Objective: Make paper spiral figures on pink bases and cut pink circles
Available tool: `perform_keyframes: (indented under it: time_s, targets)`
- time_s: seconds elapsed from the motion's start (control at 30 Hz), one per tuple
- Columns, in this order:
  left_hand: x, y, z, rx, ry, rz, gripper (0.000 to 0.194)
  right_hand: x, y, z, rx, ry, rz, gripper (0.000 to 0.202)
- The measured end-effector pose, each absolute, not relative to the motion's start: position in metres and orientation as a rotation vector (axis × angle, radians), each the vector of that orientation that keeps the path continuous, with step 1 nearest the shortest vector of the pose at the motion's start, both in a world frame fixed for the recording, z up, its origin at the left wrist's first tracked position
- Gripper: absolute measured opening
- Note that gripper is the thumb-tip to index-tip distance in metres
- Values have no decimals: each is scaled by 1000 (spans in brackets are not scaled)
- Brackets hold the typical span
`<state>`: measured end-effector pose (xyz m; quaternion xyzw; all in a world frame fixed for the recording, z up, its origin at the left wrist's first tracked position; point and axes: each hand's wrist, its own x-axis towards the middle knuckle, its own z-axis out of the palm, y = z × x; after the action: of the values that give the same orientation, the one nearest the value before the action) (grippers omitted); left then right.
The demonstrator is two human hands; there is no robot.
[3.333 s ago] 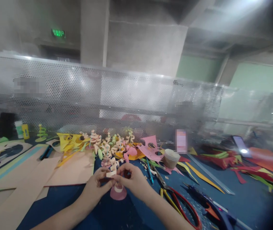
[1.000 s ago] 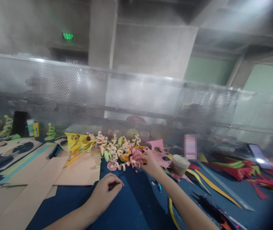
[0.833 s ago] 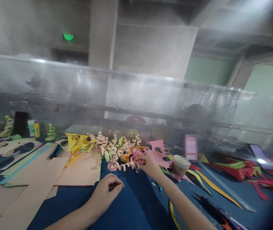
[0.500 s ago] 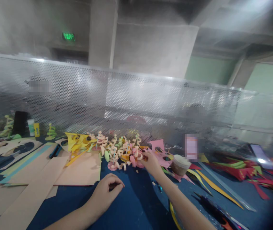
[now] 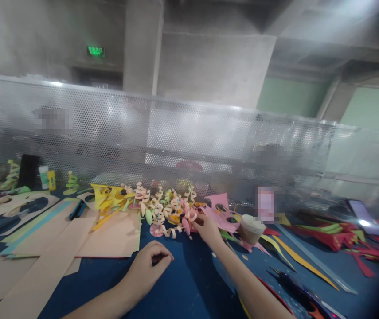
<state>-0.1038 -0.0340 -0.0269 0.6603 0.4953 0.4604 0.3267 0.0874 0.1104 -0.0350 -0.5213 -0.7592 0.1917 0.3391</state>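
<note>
My left hand (image 5: 149,268) rests over the blue tabletop (image 5: 176,288), fingers curled in and thumb close to the index finger; nothing shows in it. Farther forward, my right hand (image 5: 208,229) pinches the edge of a curled paper spiral (image 5: 192,216) in cream and pink. That spiral sits at the right end of a pile of cream and pale green paper spirals (image 5: 172,204), some on round pink bases. A round pink paper base (image 5: 157,230) lies at the front of the pile. My fingertips partly hide where they touch the paper.
Stacked paper sheets (image 5: 116,235) and a utility knife (image 5: 77,210) lie left. Pink paper scraps (image 5: 218,203), a paper cup (image 5: 251,228), a glue gun (image 5: 297,285) and red scraps (image 5: 335,235) are right. Behind stands a perforated metal screen (image 5: 189,133).
My right hand has shifted slightly left and toward me, with the paper spiral at its fingertips. My left hand stays almost where it was.
</note>
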Motion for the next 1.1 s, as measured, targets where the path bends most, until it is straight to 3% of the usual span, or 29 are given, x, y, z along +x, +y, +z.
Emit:
perform_keyframes:
  time_s: [0.47,1.1]
  targets:
    - [-103,-34,-24,1723,1316,1189,18,107,108,-25,-1525,-1911,647,19]
    - [-104,-32,-27,1747,1295,1195,18,92,90,-16,-1205,-1458,1373,17]
